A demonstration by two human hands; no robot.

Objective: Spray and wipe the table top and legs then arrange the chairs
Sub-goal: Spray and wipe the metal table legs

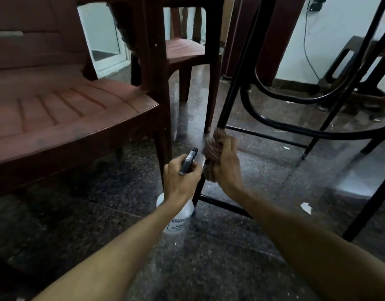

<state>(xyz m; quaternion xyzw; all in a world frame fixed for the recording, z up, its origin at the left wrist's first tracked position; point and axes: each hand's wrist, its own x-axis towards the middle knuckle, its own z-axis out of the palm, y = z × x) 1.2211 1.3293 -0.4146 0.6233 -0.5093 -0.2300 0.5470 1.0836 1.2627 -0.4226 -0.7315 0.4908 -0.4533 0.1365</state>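
My left hand (180, 177) grips the black trigger head of a white spray bottle (176, 220), whose body hangs below my wrist just above the floor. The nozzle points up and right at a black metal table leg (235, 83), and a faint mist hangs there. My right hand (227, 164) holds a bunched brown cloth (213, 148) wrapped around the lower part of that leg. The leg slants up to the right and its foot is hidden behind my hands.
A brown plastic chair (63, 114) fills the left side, its front leg close to my left hand. A second brown chair (185, 51) stands behind. Black curved table braces (296, 127) and crossbars spread to the right. White scraps (306, 207) lie on the dark speckled floor.
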